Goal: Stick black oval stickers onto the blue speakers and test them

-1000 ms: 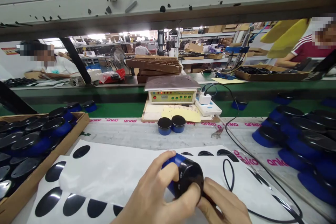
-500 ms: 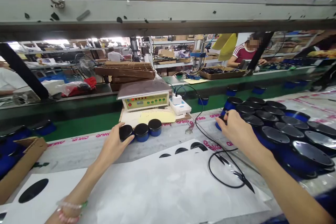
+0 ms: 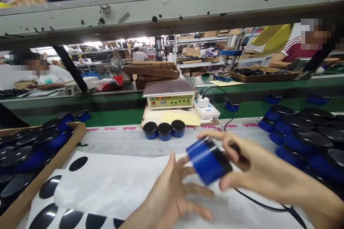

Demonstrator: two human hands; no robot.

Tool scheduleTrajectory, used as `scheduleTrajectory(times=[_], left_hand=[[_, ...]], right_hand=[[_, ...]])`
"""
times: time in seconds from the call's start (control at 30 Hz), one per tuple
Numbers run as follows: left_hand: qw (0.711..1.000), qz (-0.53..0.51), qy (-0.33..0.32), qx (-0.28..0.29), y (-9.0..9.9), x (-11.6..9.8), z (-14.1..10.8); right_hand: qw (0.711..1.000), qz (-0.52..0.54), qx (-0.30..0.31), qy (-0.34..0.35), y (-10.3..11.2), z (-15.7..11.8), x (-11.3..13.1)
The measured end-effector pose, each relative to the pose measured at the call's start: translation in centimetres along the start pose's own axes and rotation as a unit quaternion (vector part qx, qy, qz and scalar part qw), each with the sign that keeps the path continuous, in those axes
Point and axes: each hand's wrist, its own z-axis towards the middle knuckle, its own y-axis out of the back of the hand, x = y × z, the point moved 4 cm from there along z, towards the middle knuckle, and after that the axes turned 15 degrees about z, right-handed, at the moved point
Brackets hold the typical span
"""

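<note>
My right hand [image 3: 243, 162] grips a short blue cylinder with a black end [image 3: 206, 160], tipped on its side and slightly blurred. Something small and dark shows between the curled fingers of that hand. My left hand [image 3: 174, 189] is spread open just left of the cylinder, fingertips close to its blue side; whether they touch it I cannot tell. Beyond the hands, three similar black-topped blue cylinders [image 3: 164, 131] stand upright in a row. Beneath the hands lies a white sheet [image 3: 107, 182] with black round stickers [image 3: 78, 163] along its left part.
A cardboard box [image 3: 48, 175] of black-topped blue cylinders is at left; many more cylinders [image 3: 306, 139] stand at right. Behind the row sit a control box with buttons [image 3: 172, 101] and a white power strip [image 3: 206, 109]. A black cable [image 3: 263, 200] crosses the sheet. Co-workers sit across the green conveyor [image 3: 120, 116].
My left hand has let go of the leftmost cylinder in the row and come nearer. My right hand has brought a cylinder from the right-hand group to the middle. The view has turned left.
</note>
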Motion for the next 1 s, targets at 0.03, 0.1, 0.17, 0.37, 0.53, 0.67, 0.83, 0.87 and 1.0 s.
scheduleTrajectory(times=[0.03, 0.1, 0.17, 0.37, 0.53, 0.67, 0.83, 0.87, 1.0], left_hand=[[0.997, -0.042, 0.029, 0.064, -0.8, 0.3, 0.0], [0.986, -0.096, 0.051, 0.128, -1.1, 0.3, -0.2], [0.986, -0.118, 0.018, 0.113, -0.4, -0.3, -0.6], [0.991, -0.1, -0.08, 0.044, 0.2, -1.6, -1.9], [0.993, -0.046, -0.111, -0.003, 0.2, -1.5, -2.2], [0.992, -0.025, -0.118, -0.038, 0.5, -1.5, -2.3], [0.992, -0.006, -0.101, -0.07, 0.3, -1.6, -2.7], [0.992, 0.004, -0.103, -0.076, 0.3, -1.5, -2.8], [0.983, 0.06, -0.126, -0.117, 0.8, -0.9, -2.7]], right_hand=[[0.996, 0.038, 0.075, 0.001, -1.3, 0.1, 1.4], [0.987, 0.045, 0.15, -0.027, -2.7, 0.2, 2.9], [0.991, -0.001, 0.131, -0.033, -2.9, 0.0, 3.1], [0.996, -0.07, 0.055, 0.015, -3.9, -1.5, 3.1], [0.993, -0.095, -0.035, 0.065, -4.3, -1.9, 4.2], [0.991, -0.091, -0.025, 0.099, -4.2, -2.0, 4.7], [0.985, -0.075, 0.016, 0.157, -4.4, -1.8, 5.6], [0.984, -0.074, 0.017, 0.161, -4.4, -1.7, 5.6], [0.982, -0.111, 0.006, 0.151, -4.3, -2.0, 5.6]])
